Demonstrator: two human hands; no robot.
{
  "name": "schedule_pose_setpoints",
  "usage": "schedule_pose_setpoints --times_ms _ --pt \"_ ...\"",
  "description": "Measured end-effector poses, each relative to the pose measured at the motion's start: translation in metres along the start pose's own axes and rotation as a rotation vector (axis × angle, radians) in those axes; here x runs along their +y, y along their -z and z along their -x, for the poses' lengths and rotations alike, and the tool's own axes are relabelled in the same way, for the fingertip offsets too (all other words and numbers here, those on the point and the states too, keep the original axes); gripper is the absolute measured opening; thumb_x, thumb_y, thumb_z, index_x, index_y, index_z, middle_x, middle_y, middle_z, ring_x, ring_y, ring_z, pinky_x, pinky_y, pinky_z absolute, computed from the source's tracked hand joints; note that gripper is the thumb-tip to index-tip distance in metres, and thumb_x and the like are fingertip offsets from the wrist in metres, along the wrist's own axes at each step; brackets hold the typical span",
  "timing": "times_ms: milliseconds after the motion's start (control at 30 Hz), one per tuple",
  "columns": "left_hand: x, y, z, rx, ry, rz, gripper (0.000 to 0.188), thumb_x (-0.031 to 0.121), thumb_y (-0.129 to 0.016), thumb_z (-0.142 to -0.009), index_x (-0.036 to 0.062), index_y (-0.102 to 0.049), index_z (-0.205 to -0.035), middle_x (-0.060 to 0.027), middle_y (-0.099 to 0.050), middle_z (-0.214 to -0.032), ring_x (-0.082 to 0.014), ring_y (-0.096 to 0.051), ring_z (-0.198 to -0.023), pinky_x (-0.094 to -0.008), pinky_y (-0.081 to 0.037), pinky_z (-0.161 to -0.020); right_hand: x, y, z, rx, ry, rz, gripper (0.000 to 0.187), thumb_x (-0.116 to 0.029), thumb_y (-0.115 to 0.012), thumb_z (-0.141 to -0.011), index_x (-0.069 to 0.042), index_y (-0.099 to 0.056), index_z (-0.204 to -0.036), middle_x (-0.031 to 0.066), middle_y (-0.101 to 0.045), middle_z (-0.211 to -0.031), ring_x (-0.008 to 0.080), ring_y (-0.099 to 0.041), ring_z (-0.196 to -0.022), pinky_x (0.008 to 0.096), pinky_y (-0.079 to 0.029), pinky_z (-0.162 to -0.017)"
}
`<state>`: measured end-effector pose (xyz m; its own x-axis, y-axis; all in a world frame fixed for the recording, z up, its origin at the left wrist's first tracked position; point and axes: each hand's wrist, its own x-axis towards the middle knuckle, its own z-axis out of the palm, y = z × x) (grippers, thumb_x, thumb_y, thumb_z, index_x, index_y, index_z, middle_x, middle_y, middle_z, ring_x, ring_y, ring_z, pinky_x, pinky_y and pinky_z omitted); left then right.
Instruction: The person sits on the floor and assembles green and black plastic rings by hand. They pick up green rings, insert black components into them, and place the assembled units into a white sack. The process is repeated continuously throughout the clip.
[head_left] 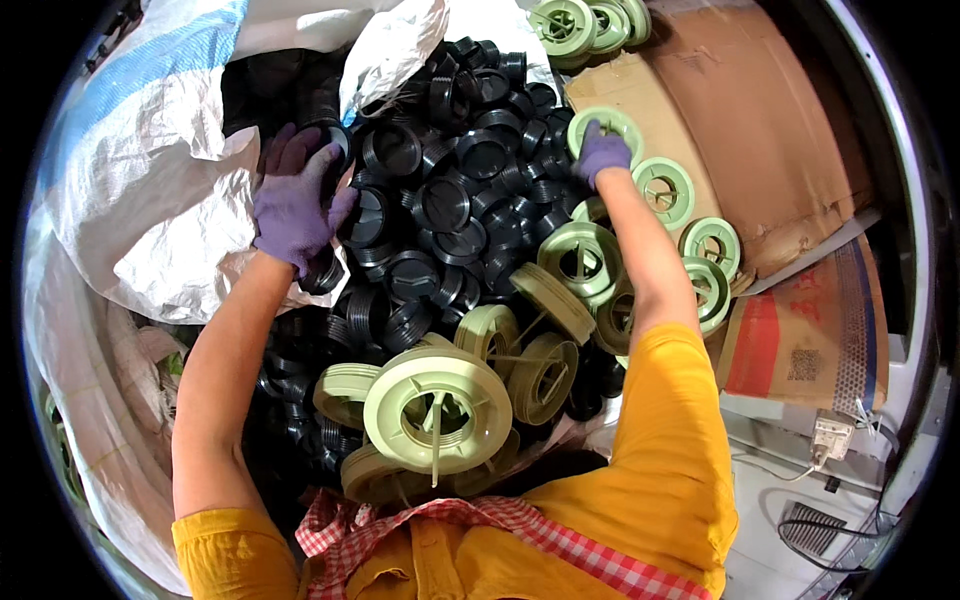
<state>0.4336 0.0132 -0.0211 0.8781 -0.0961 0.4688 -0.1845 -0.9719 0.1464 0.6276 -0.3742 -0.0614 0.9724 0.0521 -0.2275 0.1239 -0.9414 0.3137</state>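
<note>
- Left hand (290, 208): purple glove, open; fingers extended away from the body, thumb spread out to the right. Lies over the border between the white sack (185, 235) and the black caps (441, 204); fingertips at the caps. Whether any one cap is pinched, cannot tell.
- Right hand (605, 156): purple glove, fingers bent and laid over the near left part of a pale green ring (611, 114). Underside and thumb hidden; whether the ring is gripped or only touched, cannot tell.
- Left arm: bare forearm (228, 360) rises from a yellow sleeve and leans right toward the hand; back of hand faces up.
- Right arm: bare forearm (655, 255) reaches forward and slants left; back of hand faces up, farther from the body than the left hand.
- Ring at the right hand: lies directly under its fingers, beside the cardboard (735, 130), which spreads to the hand's right.
- Black caps: heaped between the two hands, some just below the left.
- More green rings: a row (683, 195) just below and right of the right hand; a large ring (484, 425) nearer the body, between the forearms.
</note>
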Motion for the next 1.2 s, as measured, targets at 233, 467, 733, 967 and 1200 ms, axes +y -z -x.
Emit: schedule_pose_setpoints --times_ms 233,467,733,967,1200 --pt "0.001 -0.002 -0.004 -0.023 -0.029 0.012 0.045 0.031 -0.066 -0.076 0.0110 -0.058 -0.116 -0.0157 -0.049 -0.127 -0.0371 -0.039 -0.124 -0.0461 -0.030 -0.105 -0.052 0.039 0.189 -0.011 0.469 -0.720 0.076 -0.047 -0.067 -0.072 0.001 -0.042 -0.125 0.0237 -0.062 -0.101 0.0354 -0.062 -0.093 0.0407 -0.049 -0.084" --pt "-0.005 -0.006 -0.002 0.003 -0.060 -0.052 0.048 0.032 -0.068 -0.074 0.0121 -0.059 -0.117 -0.0122 -0.050 -0.125 -0.0368 -0.039 -0.123 -0.0450 -0.030 -0.105 -0.067 0.089 0.297 0.159 1.380 -1.080 0.050 -0.034 -0.073 -0.076 -0.002 -0.060 -0.112 0.0141 -0.062 -0.103 0.0300 -0.062 -0.089 0.0360 -0.050 -0.078" --pt "-0.002 -0.008 -0.005 0.007 -0.086 -0.053 0.047 0.031 -0.067 -0.076 0.0121 -0.058 -0.118 -0.0123 -0.051 -0.125 -0.0372 -0.039 -0.123 -0.0452 -0.031 -0.105 0.174 -0.003 0.157 -0.166 -0.330 -0.318 0.078 -0.047 -0.069 -0.072 -0.001 -0.043 -0.130 0.0201 -0.057 -0.120 0.0321 -0.057 -0.109 0.0400 -0.044 -0.092" --pt "-0.008 -0.007 -0.002 0.001 -0.097 -0.040 0.048 0.033 -0.065 -0.079 0.0096 -0.056 -0.120 -0.0165 -0.049 -0.128 -0.0381 -0.039 -0.124 -0.0456 -0.030 -0.105 0.165 -0.062 0.107 -0.240 -0.488 -0.415 0.127 -0.057 -0.072 -0.065 -0.003 0.011 -0.145 0.0252 -0.036 -0.141 0.0316 -0.042 -0.128 0.0358 -0.037 -0.103" --pt "-0.006 -0.007 -0.001 -0.024 -0.070 -0.047 0.049 0.034 -0.065 -0.079 0.0117 -0.056 -0.121 -0.0156 -0.048 -0.129 -0.0374 -0.039 -0.124 -0.0451 -0.031 -0.104 0.115 -0.046 0.169 -0.028 -0.369 -0.820 0.124 -0.057 -0.071 -0.067 0.001 0.005 -0.144 0.0292 -0.040 -0.136 0.0358 -0.049 -0.120 0.0337 -0.037 -0.102"
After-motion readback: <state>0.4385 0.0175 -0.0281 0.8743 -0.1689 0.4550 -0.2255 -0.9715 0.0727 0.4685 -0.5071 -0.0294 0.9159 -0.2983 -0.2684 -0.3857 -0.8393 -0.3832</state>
